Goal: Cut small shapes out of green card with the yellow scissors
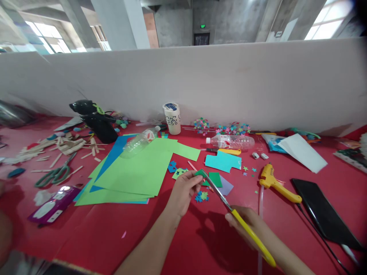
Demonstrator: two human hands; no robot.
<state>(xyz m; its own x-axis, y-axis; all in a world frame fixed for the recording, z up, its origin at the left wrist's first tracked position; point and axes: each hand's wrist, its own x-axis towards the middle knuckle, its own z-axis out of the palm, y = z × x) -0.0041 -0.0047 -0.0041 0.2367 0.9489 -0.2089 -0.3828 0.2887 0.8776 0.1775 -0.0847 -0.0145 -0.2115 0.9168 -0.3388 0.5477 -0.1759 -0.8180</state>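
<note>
My left hand (183,191) pinches a small piece of dark green paper (200,173) between thumb and fingers. In my right hand (243,221) is a pair of scissors (249,233) with yellow handles, its blades reaching up and left to the green piece. Whether the blades are cutting into it I cannot tell. Just behind lie a dark green paper square (215,178) and a lilac paper piece (226,186). Below my left fingertips sit small blue and green paper stars (202,196). A light green punched scrap (180,173) rests by the left hand.
Light green sheets (134,168) spread at left, with a plastic bottle (140,142) on them. A yellow glue gun (276,183) and a black tablet-like slab (323,208) lie at right. Cyan paper (223,161), another bottle (232,141) and a cup (172,119) stand or lie farther back.
</note>
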